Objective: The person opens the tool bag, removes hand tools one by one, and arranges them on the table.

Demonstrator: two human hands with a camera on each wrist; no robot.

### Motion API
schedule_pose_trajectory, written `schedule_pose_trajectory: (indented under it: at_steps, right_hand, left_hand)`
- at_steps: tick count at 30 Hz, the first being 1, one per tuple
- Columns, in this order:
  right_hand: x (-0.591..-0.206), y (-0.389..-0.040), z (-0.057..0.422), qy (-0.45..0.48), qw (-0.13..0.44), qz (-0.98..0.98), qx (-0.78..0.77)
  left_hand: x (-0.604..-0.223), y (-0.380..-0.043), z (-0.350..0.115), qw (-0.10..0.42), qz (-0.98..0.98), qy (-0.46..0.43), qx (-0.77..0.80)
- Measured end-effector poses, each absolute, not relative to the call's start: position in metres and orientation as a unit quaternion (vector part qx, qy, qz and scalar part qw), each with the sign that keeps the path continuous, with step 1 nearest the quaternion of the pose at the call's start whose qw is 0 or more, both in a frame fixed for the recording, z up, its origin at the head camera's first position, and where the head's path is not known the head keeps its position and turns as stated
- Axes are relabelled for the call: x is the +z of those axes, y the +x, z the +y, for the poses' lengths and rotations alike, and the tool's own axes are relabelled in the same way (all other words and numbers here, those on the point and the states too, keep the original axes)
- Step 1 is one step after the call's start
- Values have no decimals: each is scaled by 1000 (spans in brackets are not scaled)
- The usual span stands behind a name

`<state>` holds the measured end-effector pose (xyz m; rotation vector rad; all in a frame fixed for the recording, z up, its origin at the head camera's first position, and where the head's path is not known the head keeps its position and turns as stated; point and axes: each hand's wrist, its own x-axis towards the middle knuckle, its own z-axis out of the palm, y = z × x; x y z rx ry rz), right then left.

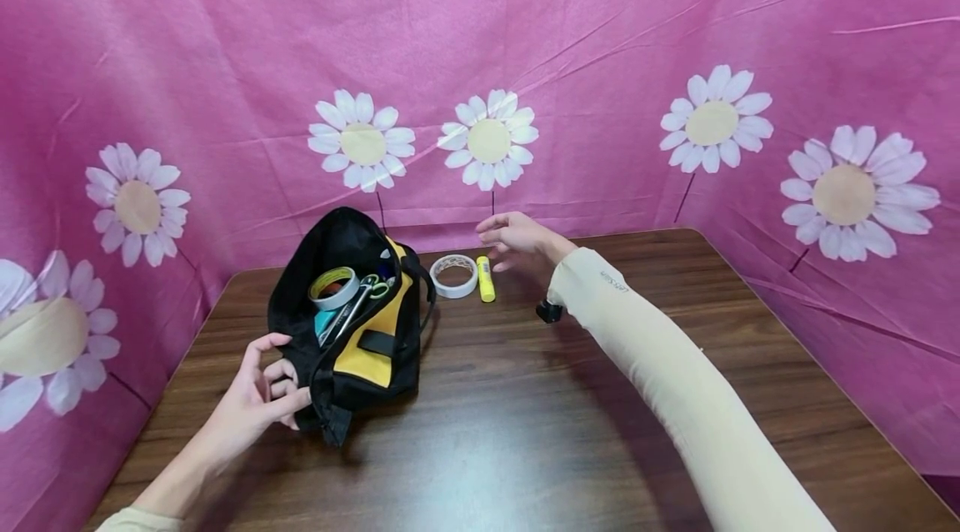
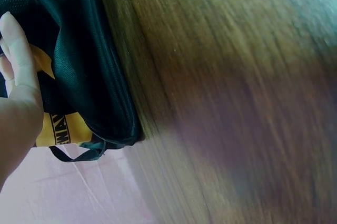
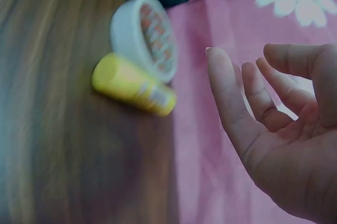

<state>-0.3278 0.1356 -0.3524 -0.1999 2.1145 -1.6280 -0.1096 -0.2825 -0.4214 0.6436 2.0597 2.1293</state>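
While the left hand (image 1: 258, 388) holds the near end of the black and yellow bag (image 1: 367, 365), the head view shows the right hand (image 1: 519, 238) well to the right of that bag. Between bag and right hand, on the worktop (image 1: 480, 415), come a white tape ring (image 1: 454, 293), near the bag's right side, and then a yellow stick (image 1: 486, 280), one place farther from the bag. The stick's long axis runs from near to far past the bag's right side, only slightly aslant. The right hand is much the nearer to it: its palm sits farther from the bag than the stick does, with the fingers pointing back bagward, in this line of sight just beyond the stick's far end.

In the left wrist view, the left hand's fingers lie against the bag's dark fabric; how firmly they grip, I cannot tell. The stick does not show here.

In the right wrist view, the right hand is empty, its fingers loosely bent and spread, clear of the stick. Outward from the bag's dark edge come ring, then stick, seemingly on its side; whether those two touch is unclear. My judgement is that the bearing that matters runs from the right hand toward the bag, across the stick's axis, with the ring crowding the stick's bag-facing side.
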Motion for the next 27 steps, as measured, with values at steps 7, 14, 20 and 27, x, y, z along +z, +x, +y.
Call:
schedule_pose_trajectory:
  at_steps: [7,14,20,27]
  right_hand:
    - [-321,-322,105,-119,242,764,-586]
    - [-296,-313,74,-160,256,747,-593]
    - [-280,-308,52,-194,262,738,-591]
    - [-267,-301,27,-234,274,722,-591]
  left_hand:
    - [-420,-109,-283,53,681,205,701]
    - [-419,-108,-283,49,700,182,689]
    - [-420,-108,-284,44,706,177,684]
    - [-416,-107,-285,39,720,153,675]
